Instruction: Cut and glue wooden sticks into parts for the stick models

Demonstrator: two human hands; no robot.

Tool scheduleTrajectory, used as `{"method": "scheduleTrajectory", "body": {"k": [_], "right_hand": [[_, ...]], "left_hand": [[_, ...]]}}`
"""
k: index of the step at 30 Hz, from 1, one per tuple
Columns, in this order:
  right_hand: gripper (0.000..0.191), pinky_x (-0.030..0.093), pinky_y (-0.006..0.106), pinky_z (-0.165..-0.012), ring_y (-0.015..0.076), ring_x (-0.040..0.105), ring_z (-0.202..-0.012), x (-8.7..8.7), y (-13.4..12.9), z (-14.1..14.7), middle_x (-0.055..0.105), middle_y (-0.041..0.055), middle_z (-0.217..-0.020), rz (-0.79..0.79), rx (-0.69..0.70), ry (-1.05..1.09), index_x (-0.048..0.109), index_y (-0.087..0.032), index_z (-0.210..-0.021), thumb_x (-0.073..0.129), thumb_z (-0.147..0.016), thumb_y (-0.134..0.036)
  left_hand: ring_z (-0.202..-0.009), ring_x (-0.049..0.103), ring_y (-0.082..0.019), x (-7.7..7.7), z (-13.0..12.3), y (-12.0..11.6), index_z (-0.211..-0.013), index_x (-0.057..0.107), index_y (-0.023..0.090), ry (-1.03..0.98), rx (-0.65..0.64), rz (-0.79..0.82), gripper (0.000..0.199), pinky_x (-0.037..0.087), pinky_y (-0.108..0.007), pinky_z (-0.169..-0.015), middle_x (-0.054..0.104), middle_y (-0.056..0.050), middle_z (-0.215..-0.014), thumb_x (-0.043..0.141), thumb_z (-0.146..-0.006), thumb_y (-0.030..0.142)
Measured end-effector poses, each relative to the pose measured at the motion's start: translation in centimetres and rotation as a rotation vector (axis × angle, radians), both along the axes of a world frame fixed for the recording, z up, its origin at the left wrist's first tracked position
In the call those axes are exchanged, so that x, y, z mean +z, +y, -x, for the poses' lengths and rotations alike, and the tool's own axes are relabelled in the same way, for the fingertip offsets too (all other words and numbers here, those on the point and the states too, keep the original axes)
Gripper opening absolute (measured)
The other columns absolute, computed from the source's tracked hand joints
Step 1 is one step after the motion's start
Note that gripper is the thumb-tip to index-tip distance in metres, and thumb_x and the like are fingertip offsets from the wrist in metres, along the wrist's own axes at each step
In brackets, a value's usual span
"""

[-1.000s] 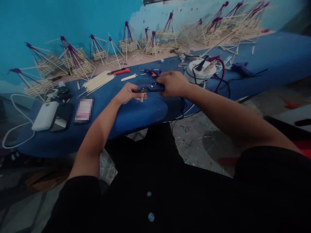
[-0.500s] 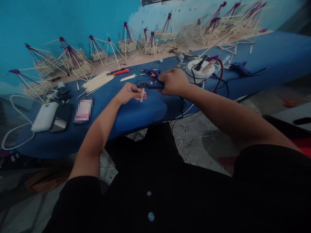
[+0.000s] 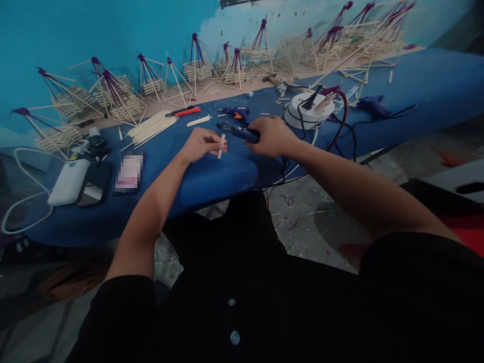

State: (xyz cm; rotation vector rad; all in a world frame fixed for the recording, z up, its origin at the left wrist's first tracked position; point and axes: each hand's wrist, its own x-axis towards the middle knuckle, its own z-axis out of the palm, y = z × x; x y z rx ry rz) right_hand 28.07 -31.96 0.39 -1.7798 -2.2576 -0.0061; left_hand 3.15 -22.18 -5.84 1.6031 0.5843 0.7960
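Observation:
My left hand (image 3: 202, 145) pinches a few short pale wooden sticks (image 3: 221, 147) between thumb and fingers, just above the blue tabletop. My right hand (image 3: 270, 135) is wrapped round a dark hand tool (image 3: 238, 132) that looks like pliers. Its head points left, a little above the sticks and apart from them. Close behind the tool lies a blue glue gun (image 3: 236, 113) with an orange trigger. A small group of sticks (image 3: 199, 121) lies beyond my left hand, near a red cutter knife (image 3: 193, 110) and a larger pile of sticks (image 3: 151, 127).
Several stick frames with purple tops (image 3: 194, 58) stand along the wall. A white cord reel (image 3: 312, 112) with cables sits on the right, and a second glue gun (image 3: 375, 106) lies beyond it. Phones (image 3: 128, 174) and a white power bank (image 3: 69, 182) lie on the left.
My right hand has tilted the dark tool and drawn it slightly to the right, away from the sticks. My left hand has hardly moved and keeps its pinch.

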Motion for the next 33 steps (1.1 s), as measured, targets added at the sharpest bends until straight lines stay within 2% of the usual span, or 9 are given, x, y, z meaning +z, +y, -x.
{"method": "scheduleTrajectory", "body": {"k": [5,9,13,16,19,23,25,28,33], "right_hand": [[0.013,0.053,0.043,-0.092,0.0322,0.073,-0.097,-0.1,-0.2,-0.2,0.077,0.011,-0.096,0.004,-0.086,0.131,0.073,-0.02,-0.092,0.071,-0.089,-0.033],[0.01,0.055,0.045,-0.091,0.0299,0.072,-0.092,0.1,0.0,0.3,0.075,0.0108,-0.09,0.042,-0.15,0.38,0.074,-0.018,-0.094,0.073,-0.088,-0.027],[0.011,0.06,0.045,-0.082,0.026,0.067,-0.08,-0.5,1.3,1.7,0.071,0.0089,-0.084,0.145,-0.142,0.732,0.071,-0.02,-0.094,0.077,-0.088,-0.027],[0.014,0.063,0.045,-0.081,0.0249,0.066,-0.08,-0.9,2.6,2.9,0.071,0.0087,-0.089,0.186,-0.077,0.851,0.071,-0.021,-0.101,0.073,-0.09,-0.03],[0.026,0.063,0.047,-0.091,0.0284,0.07,-0.092,-0.6,3.4,3.9,0.076,0.012,-0.102,0.155,-0.056,0.693,0.075,-0.018,-0.113,0.07,-0.092,-0.033],[0.05,0.057,0.056,-0.111,0.0417,0.072,-0.121,-0.1,3.7,4.4,0.079,0.0193,-0.128,0.065,-0.093,0.226,0.077,-0.013,-0.134,0.076,-0.091,-0.041],[0.056,0.055,0.058,-0.113,0.0461,0.07,-0.129,-0.3,3.6,4.4,0.077,0.022,-0.136,0.087,-0.11,0.058,0.076,-0.013,-0.14,0.076,-0.094,-0.045],[0.061,0.055,0.056,-0.112,0.0466,0.069,-0.132,-1.3,3.4,4.6,0.072,0.0255,-0.144,0.122,-0.098,-0.051,0.073,-0.012,-0.144,0.075,-0.097,-0.051],[0.069,0.049,0.052,-0.122,0.0436,0.064,-0.136,-2.8,3.5,5.8,0.068,0.0291,-0.142,0.12,0.066,-0.106,0.068,-0.003,-0.146,0.067,-0.106,-0.059]], "left_hand": [[-0.064,0.08,-0.018,0.4,-0.2,-0.1,-0.087,0.085,0.014,0.051,0.082,-0.053,0.033,0.063,-0.024,-0.058,0.082,-0.006,-0.075,0.105,-0.071,0.035],[-0.058,0.073,-0.013,0.6,-0.1,0.5,-0.089,0.087,0.015,0.164,0.275,-0.113,0.007,0.062,-0.026,-0.059,0.082,-0.006,-0.077,0.089,-0.084,0.019],[-0.067,0.075,-0.017,0.7,0.8,1.3,-0.091,0.088,0.016,0.36,0.504,-0.208,0.01,0.068,-0.035,-0.077,0.08,-0.007,-0.076,0.08,-0.085,0.013],[-0.089,0.08,-0.025,1.4,1.7,1.1,-0.103,0.091,0.02,0.554,0.683,-0.339,0.02,0.066,-0.042,-0.097,0.085,-0.009,-0.091,0.078,-0.088,0.017],[-0.11,0.078,-0.032,2.4,2.5,0.4,-0.112,0.091,0.024,0.738,0.839,-0.388,0.025,0.06,-0.047,-0.108,0.087,-0.011,-0.108,0.077,-0.092,0.021],[-0.112,0.077,-0.035,2.9,3.6,0.2,-0.113,0.092,0.022,0.811,0.953,-0.328,0.027,0.058,-0.049,-0.11,0.086,-0.015,-0.113,0.074,-0.093,0.023],[-0.107,0.077,-0.035,2.7,4.0,0.5,-0.111,0.092,0.022,0.783,0.986,-0.31,0.026,0.059,-0.049,-0.108,0.087,-0.014,-0.108,0.075,-0.091,0.024],[-0.105,0.078,-0.031,2.2,4.4,1.1,-0.109,0.09,0.022,0.703,1.01,-0.344,0.025,0.059,-0.045,-0.106,0.087,-0.011,-0.109,0.071,-0.093,0.023],[-0.11,0.079,-0.026,1.9,4.6,1.9,-0.103,0.082,0.021,0.441,1.129,-0.431,0.021,0.057,-0.038,-0.109,0.085,-0.008,-0.107,0.061,-0.103,0.023]]}}
